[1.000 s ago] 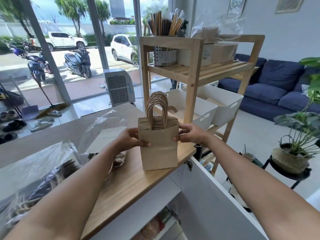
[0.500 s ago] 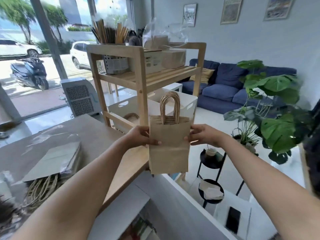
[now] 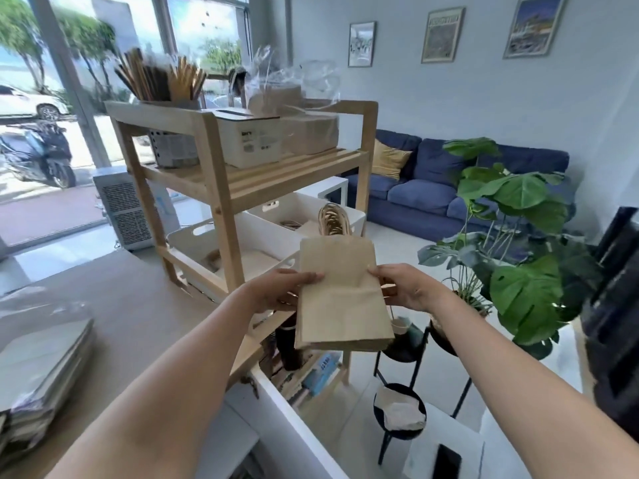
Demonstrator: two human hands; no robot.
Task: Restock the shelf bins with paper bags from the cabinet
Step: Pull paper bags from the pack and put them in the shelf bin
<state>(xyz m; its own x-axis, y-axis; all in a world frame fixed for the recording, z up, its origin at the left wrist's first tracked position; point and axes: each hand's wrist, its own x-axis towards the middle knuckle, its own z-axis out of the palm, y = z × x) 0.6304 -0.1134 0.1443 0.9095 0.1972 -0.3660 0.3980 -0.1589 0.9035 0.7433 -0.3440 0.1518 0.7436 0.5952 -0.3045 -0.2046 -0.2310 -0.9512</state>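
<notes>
The stack of paper bags point(image 3: 340, 299) is showing matt brown kraft paper, with twisted paper-cord handles point(image 3: 332, 221). The shelf unit point(image 3: 221, 188) is looking like pale, smooth unpainted wood. The bins point(image 3: 249, 236) on its lower shelf are appearing as smooth white plastic. The worktop point(image 3: 131, 305) is showing a matt wood-grain surface, and crinkled clear plastic wrap point(image 3: 283, 74) is glinting glossy on top.

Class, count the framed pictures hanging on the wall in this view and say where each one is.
3, in a row on the wall above the blue sofa: left picture, middle picture, right picture. Others may hang out of view.
</notes>
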